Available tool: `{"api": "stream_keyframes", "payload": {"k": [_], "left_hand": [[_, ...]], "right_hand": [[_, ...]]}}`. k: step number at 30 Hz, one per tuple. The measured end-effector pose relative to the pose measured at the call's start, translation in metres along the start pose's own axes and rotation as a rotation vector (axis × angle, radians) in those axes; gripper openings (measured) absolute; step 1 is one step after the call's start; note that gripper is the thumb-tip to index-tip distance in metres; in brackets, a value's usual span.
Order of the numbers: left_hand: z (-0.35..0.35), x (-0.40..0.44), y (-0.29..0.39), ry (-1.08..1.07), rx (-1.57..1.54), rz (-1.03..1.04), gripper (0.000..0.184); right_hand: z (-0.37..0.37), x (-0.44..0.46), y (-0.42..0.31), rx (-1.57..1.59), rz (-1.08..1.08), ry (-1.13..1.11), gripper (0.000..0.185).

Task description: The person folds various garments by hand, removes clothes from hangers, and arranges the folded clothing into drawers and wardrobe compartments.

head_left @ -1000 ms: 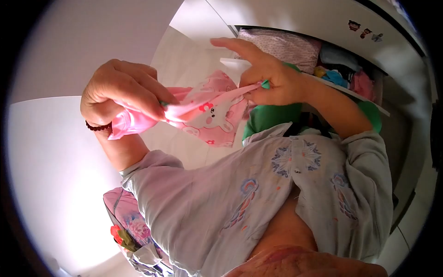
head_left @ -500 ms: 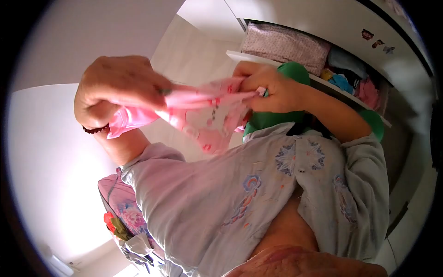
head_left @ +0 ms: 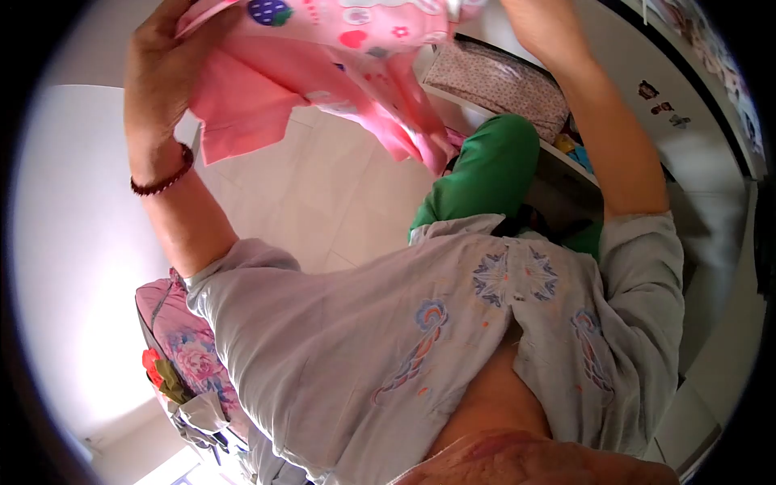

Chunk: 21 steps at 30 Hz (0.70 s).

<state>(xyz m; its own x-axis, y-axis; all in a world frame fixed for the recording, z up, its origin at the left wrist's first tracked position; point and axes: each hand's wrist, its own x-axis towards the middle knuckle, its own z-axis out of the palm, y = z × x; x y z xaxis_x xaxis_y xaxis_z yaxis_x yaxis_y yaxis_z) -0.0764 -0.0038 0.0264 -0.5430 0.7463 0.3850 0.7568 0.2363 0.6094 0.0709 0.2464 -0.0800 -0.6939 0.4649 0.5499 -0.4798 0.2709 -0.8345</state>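
A pink child's shirt [head_left: 356, 81] with hearts, flowers and a strawberry print is held up and spread across the top of the head view. My left hand [head_left: 171, 69] grips its left end, the fingers partly behind the cloth. A plain pink sleeve-like part [head_left: 242, 109] hangs beside that hand. At the upper edge my right hand [head_left: 521, 12] is at the shirt's right end, with its fingers cut off by the frame. The lower part of the shirt dangles loosely towards my green-trousered knee [head_left: 493, 162].
An open drawer [head_left: 453, 109] to the right holds a folded dotted cloth [head_left: 501, 85] and some colourful clothes [head_left: 575, 152]. Stickers [head_left: 663, 105] mark the white cabinet front. A pink flowered bag [head_left: 190, 343] stands at lower left. Pale floor [head_left: 323, 186] shows below the shirt.
The shirt was bunched between both hands in front of me. Now both hands are raised towards the top of the view, further apart, and the shirt is opened out.
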Motion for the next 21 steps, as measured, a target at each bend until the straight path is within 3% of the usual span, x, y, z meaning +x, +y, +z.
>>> {"api": "stream_keyframes", "payload": {"k": [4, 8, 10, 14, 16, 18, 20, 21], "left_hand": [[-0.017, -0.012, 0.002, 0.018, 0.187, -0.081, 0.02], [-0.014, -0.026, 0.003, -0.018, 0.072, -0.143, 0.021], [-0.004, -0.024, 0.008, -0.169, -0.049, -0.097, 0.024], [0.004, -0.035, 0.019, -0.13, -0.133, -0.047, 0.027], [0.01, -0.045, 0.028, -0.129, -0.47, -0.092, 0.03], [0.01, -0.051, 0.029, -0.149, -0.838, -0.002, 0.033], [0.026, -0.059, 0.027, -0.14, -1.193, 0.084, 0.033], [0.041, -0.062, 0.026, -0.14, -1.359, 0.113, 0.033]], "right_hand": [[0.015, 0.018, -0.001, -0.181, -0.018, -0.141, 0.016], [0.023, 0.025, -0.002, -0.15, 0.01, -0.1, 0.014], [0.011, 0.027, 0.0, -0.133, 0.091, -0.039, 0.013], [0.004, 0.02, -0.011, -0.073, 0.132, 0.033, 0.01], [-0.001, 0.009, -0.027, -0.006, 0.171, 0.063, 0.008], [0.001, -0.002, -0.047, 0.065, 0.205, 0.088, 0.006], [0.009, -0.014, -0.066, 0.491, 0.128, 0.109, 0.006], [0.015, -0.021, -0.071, 0.494, 0.125, 0.112, 0.006]]}}
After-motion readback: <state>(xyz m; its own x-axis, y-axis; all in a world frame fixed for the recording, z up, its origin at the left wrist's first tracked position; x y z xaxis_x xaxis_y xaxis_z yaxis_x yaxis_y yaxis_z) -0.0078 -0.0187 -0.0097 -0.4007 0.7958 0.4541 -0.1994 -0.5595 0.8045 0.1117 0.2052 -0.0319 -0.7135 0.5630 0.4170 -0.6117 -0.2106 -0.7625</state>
